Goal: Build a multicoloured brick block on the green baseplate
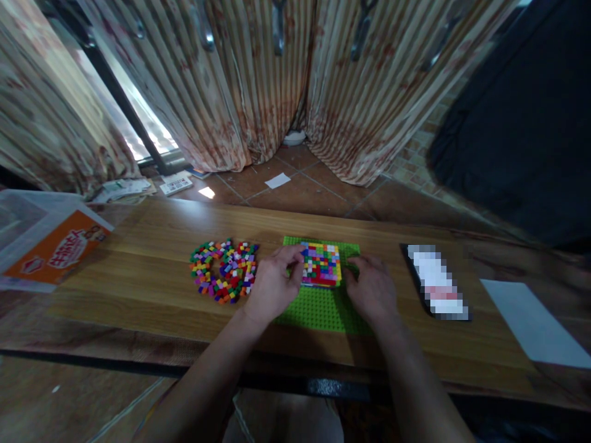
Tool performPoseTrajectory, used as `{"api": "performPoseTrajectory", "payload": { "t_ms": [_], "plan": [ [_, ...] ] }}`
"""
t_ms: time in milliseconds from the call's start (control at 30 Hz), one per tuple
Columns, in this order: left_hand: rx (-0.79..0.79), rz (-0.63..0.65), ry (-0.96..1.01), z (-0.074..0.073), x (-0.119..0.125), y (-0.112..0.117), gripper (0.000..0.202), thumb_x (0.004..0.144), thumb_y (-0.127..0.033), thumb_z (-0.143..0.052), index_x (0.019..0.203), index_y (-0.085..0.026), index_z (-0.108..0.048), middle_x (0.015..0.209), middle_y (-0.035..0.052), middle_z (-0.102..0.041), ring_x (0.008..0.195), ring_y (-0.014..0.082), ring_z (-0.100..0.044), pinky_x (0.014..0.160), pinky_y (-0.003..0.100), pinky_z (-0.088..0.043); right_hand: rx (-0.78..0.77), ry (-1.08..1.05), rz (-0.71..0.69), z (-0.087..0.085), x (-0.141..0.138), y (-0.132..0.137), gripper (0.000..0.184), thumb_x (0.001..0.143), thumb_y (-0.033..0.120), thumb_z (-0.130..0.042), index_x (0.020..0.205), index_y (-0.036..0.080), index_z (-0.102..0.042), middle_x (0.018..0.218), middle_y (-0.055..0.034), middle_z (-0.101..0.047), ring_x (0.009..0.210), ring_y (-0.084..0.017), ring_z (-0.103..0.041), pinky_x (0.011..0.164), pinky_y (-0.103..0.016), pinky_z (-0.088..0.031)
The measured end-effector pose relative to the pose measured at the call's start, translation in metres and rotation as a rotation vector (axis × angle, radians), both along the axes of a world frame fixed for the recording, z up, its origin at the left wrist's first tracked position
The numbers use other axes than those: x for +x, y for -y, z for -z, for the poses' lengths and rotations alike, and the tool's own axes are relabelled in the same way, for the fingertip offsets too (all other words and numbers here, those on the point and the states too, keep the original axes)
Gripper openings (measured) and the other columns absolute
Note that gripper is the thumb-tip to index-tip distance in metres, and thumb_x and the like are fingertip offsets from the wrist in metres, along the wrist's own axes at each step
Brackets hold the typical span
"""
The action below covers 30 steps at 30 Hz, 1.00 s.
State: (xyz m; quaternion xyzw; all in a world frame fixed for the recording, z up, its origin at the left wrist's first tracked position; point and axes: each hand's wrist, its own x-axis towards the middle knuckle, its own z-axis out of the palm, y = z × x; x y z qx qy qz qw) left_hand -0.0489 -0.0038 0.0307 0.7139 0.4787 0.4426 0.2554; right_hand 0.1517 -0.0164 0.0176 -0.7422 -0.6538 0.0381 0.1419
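Observation:
A green studded baseplate (318,311) lies on the wooden table before me. Toward its far side sits a layered block of small multicoloured toy bricks (322,264), packed into a rectangle. My left hand (276,282) is at the left edge of that block, thumb and index finger drawn together in a pinch; whatever may be between the tips is too small to make out. To the right of the block, my right hand (370,288) rests over the baseplate's edge, fingers loosely bent and thumb apart, nothing visible in it. Left of my left hand spreads a pile of loose bricks (226,271).
A phone with a blurred screen (436,283) lies to the right, and a white paper sheet (535,320) beyond it. At the far left stands a clear plastic box (37,240) with an orange label. Curtains (240,92) hang behind the wooden table (152,271).

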Motion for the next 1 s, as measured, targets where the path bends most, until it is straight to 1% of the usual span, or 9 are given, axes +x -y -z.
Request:
{"api": "performPoseTrajectory", "payload": {
  "t_ms": [100, 200, 367, 500, 733, 867, 1000],
  "plan": [
    [-0.054, -0.048, 0.056, 0.002, 0.003, -0.001, 0.026, 0.08, -0.014, -0.059, 0.106, -0.018, -0.066, 0.091, 0.0036, -0.071, 0.081, 0.0141, -0.067, 0.079, 0.026, -0.054, -0.003, 0.006, -0.003, 0.0, 0.0, 0.0, 0.026, 0.089, 0.026, -0.053, 0.108, 0.015, -0.067, 0.112, -0.0127, -0.061, 0.105, -0.027, -0.054, 0.089, -0.038, -0.043],
    [-0.159, -0.089, 0.151, 0.005, 0.006, -0.003, 0.024, 0.078, -0.015, -0.061, 0.102, -0.017, -0.067, 0.087, 0.0033, -0.071, 0.076, 0.0134, -0.066, 0.074, 0.025, -0.054, 0.001, 0.009, -0.008, 0.0, 0.0, 0.001, 0.027, 0.089, 0.026, -0.052, 0.108, 0.014, -0.067, 0.112, -0.0129, -0.061, 0.106, -0.028, -0.053, 0.089, -0.037, -0.043],
    [-0.368, -0.088, 0.359, 0.009, 0.009, -0.008, 0.022, 0.073, -0.016, -0.064, 0.095, -0.016, -0.068, 0.079, 0.0016, -0.069, 0.07, 0.0128, -0.064, 0.065, 0.023, -0.051, 0.003, 0.005, -0.015, 0.002, 0.001, 0.0, 0.026, 0.089, 0.025, -0.052, 0.107, 0.014, -0.067, 0.111, -0.0129, -0.061, 0.107, -0.027, -0.053, 0.09, -0.037, -0.043],
    [-0.469, -0.102, 0.462, 0.01, 0.008, -0.012, 0.023, 0.068, -0.016, -0.068, 0.091, -0.015, -0.069, 0.075, 0.0004, -0.068, 0.067, 0.0122, -0.062, 0.064, 0.023, -0.05, -0.006, 0.006, -0.008, 0.002, 0.001, 0.0, 0.027, 0.088, 0.025, -0.053, 0.108, 0.014, -0.067, 0.112, -0.0132, -0.061, 0.108, -0.028, -0.052, 0.09, -0.039, -0.043],
    [-0.55, -0.102, 0.563, 0.007, 0.008, -0.012, 0.027, 0.063, -0.017, -0.071, 0.09, -0.014, -0.069, 0.072, -0.0004, -0.068, 0.065, 0.0115, -0.062, 0.062, 0.022, -0.049, -0.009, 0.019, 0.002, 0.002, 0.0, 0.0, 0.028, 0.089, 0.025, -0.051, 0.109, 0.015, -0.066, 0.114, -0.0132, -0.06, 0.109, -0.028, -0.051, 0.09, -0.039, -0.043],
    [-0.535, -0.109, 0.556, 0.007, 0.009, -0.011, 0.026, 0.064, -0.017, -0.071, 0.089, -0.014, -0.069, 0.072, -0.0008, -0.067, 0.065, 0.0113, -0.062, 0.062, 0.022, -0.05, -0.008, 0.018, -0.001, 0.001, -0.002, 0.0, 0.029, 0.089, 0.025, -0.05, 0.11, 0.014, -0.066, 0.114, -0.0136, -0.06, 0.108, -0.028, -0.051, 0.09, -0.038, -0.042],
    [-0.491, -0.123, 0.534, 0.011, 0.01, -0.011, 0.022, 0.066, -0.018, -0.069, 0.088, -0.015, -0.068, 0.072, -0.001, -0.066, 0.064, 0.0106, -0.061, 0.061, 0.022, -0.049, 0.009, 0.025, -0.01, 0.002, -0.003, 0.001, 0.028, 0.088, 0.024, -0.05, 0.11, 0.014, -0.066, 0.113, -0.0134, -0.06, 0.107, -0.028, -0.052, 0.092, -0.039, -0.042]
  ]
}}
